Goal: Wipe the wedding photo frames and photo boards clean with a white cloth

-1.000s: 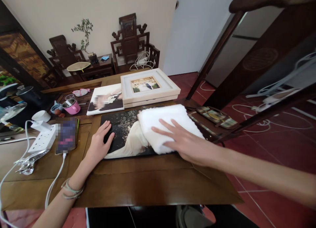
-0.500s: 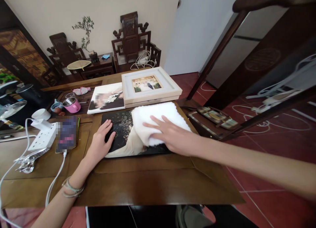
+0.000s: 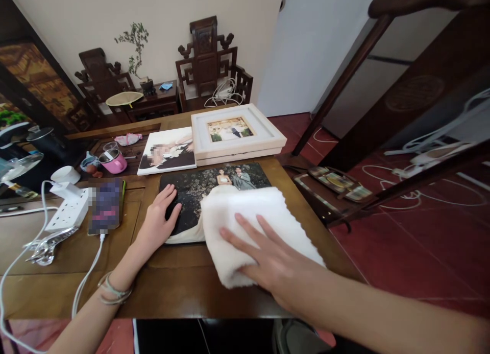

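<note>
A dark photo print (image 3: 184, 206) of two people in wedding clothes lies flat on the wooden table in front of me. My left hand (image 3: 157, 218) rests on its left edge, fingers stretched out and holding nothing. A folded white towel (image 3: 264, 206) covers the print's front right part and hangs past its near edge onto the table. My right hand (image 3: 268, 262) presses on the towel from above and grips it, fingers spread over the cloth with the thumb at its near fold.
Behind the print are a white-framed photo (image 3: 237, 152) and a smaller photo panel (image 3: 168, 167). On the left stand a pink mug (image 3: 115, 162), a white power strip (image 3: 71, 211) and a phone (image 3: 106, 206) on its cable. A dark wooden chair (image 3: 340, 88) stands at the right.
My right hand has drawn the towel toward me, off the print's far right part, uncovering the two pictured people. My left hand has stayed on the print's left edge.
</note>
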The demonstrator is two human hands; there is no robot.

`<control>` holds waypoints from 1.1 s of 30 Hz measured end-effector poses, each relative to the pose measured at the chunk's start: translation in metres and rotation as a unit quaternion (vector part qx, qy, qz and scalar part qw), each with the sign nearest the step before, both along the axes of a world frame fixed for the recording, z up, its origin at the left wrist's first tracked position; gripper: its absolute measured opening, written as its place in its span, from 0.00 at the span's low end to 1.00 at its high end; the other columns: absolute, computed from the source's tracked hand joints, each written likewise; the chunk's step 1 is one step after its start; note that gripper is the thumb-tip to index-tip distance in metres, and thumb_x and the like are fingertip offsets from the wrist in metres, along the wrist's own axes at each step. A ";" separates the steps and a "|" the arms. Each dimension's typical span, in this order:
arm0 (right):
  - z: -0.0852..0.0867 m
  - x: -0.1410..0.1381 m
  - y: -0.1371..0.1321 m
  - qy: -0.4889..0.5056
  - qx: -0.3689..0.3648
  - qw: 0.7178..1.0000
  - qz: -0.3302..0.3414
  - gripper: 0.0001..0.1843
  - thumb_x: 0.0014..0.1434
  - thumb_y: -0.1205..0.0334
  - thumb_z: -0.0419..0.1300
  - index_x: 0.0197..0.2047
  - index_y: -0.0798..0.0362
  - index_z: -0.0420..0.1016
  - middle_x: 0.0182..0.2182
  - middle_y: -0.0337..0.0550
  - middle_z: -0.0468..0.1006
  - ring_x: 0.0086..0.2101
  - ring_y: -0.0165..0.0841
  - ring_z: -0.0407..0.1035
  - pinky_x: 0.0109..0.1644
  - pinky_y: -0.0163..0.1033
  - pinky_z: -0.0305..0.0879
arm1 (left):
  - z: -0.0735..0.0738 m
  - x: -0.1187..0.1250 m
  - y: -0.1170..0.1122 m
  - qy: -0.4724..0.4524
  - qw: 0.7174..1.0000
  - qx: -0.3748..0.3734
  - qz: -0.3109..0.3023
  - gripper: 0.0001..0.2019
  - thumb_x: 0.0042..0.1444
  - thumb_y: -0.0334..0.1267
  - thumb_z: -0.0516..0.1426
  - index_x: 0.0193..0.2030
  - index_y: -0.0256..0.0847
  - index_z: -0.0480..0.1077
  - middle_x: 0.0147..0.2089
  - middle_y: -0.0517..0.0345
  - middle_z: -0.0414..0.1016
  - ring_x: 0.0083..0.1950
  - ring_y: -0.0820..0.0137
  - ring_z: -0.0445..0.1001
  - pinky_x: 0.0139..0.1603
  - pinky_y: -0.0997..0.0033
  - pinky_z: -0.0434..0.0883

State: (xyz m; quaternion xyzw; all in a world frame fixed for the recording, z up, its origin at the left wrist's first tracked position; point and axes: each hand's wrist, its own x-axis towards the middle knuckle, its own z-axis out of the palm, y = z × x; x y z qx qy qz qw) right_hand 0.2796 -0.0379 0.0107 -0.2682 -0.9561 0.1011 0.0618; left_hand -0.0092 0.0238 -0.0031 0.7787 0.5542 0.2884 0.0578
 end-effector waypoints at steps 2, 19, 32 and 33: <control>0.005 0.001 -0.006 -0.011 -0.032 0.999 0.019 0.28 0.44 0.79 0.58 0.48 0.51 0.79 0.70 0.52 0.50 0.66 0.65 0.32 0.63 0.78 0.37 | 0.000 0.000 0.000 0.003 1.000 0.000 0.000 0.22 0.64 0.42 0.52 0.58 0.28 0.70 0.64 0.35 0.67 0.67 0.54 0.65 0.68 0.48 0.62; 0.023 -0.032 0.095 -0.109 0.040 0.992 -0.045 0.38 0.48 0.84 0.53 0.63 0.56 0.67 0.71 0.57 0.47 0.67 0.63 0.35 0.63 0.74 0.42 | -0.001 -0.002 0.001 -0.011 1.000 0.002 -0.004 0.22 0.64 0.41 0.53 0.58 0.29 0.70 0.64 0.35 0.68 0.67 0.54 0.65 0.68 0.48 0.62; 0.037 -0.035 0.024 -0.101 -0.089 0.991 0.013 0.36 0.49 0.81 0.54 0.59 0.47 0.72 0.70 0.51 0.51 0.66 0.62 0.37 0.63 0.75 0.43 | 0.001 0.000 -0.001 -0.015 0.999 -0.029 -0.002 0.22 0.66 0.39 0.47 0.61 0.28 0.67 0.67 0.37 0.64 0.69 0.57 0.62 0.70 0.51 0.59; 0.036 -0.038 0.038 -0.105 -0.071 0.992 0.004 0.38 0.48 0.83 0.53 0.60 0.47 0.71 0.70 0.51 0.50 0.67 0.61 0.37 0.64 0.74 0.43 | 0.001 -0.001 -0.001 -0.015 0.999 -0.032 -0.003 0.22 0.66 0.38 0.47 0.61 0.29 0.67 0.67 0.37 0.64 0.69 0.57 0.61 0.70 0.50 0.58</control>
